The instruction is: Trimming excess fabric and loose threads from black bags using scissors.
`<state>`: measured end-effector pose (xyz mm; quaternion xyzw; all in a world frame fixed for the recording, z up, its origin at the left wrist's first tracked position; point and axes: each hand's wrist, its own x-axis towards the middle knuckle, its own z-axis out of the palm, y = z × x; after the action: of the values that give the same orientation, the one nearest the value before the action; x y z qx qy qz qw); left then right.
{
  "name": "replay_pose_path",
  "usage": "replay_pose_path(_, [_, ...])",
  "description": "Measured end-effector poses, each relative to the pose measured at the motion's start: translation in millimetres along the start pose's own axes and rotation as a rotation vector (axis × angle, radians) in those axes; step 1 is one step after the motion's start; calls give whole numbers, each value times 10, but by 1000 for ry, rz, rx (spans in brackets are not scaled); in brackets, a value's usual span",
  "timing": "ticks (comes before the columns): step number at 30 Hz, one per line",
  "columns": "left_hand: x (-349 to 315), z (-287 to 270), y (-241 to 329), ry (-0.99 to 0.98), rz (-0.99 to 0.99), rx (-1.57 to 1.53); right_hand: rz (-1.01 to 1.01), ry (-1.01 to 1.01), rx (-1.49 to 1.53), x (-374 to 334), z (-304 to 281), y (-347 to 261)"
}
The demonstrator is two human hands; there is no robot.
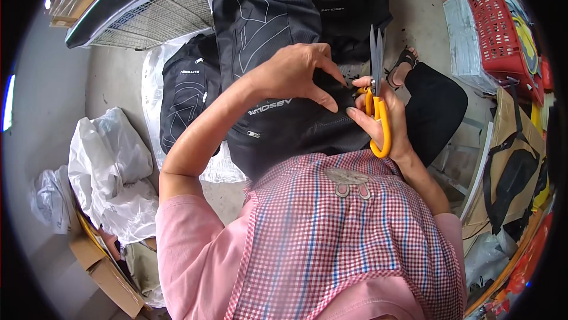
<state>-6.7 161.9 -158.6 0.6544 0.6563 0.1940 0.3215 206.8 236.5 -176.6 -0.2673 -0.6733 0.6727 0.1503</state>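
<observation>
While the left hand (293, 68), nearer the body of the black fabric backpack with pale lettering (269, 123), spreads thumb and forefinger apart, that bag lying toward 8 o'clock from its fingertips, the right hand (397, 113), at 3 o'clock, grips yellow-handled steel scissors (377, 65), long axis 12 to 6, blades at 12. Left-fingertip contact cannot be told; one pair of scissors, at least three black backpacks show.

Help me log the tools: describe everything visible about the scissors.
The scissors have silvery, tapering, metal-looking blades and smooth yellow-orange, plastic-looking looped handles. The blades are almost closed, tips slightly apart, pointing forward. The right hand holds them beside black fabric; finger placement is partly hidden.
</observation>
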Motion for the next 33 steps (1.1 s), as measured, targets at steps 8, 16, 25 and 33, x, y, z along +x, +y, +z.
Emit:
replay_pose_path(8, [-22,71,-118,56,-53,-574,-29,-31,-109,22,-37,50])
replay_pose_path(16, [-75,4,-130,52,-69,-715,-441,-148,-727,36,-346,72])
replay_pose_path(25, [-66,29,-148,48,-55,-736,-371,-252,-755,19,-368,1])
replay_pose_path(33, [-61,29,-127,74,-78,-754,-404,-238,-741,7,-386,48])
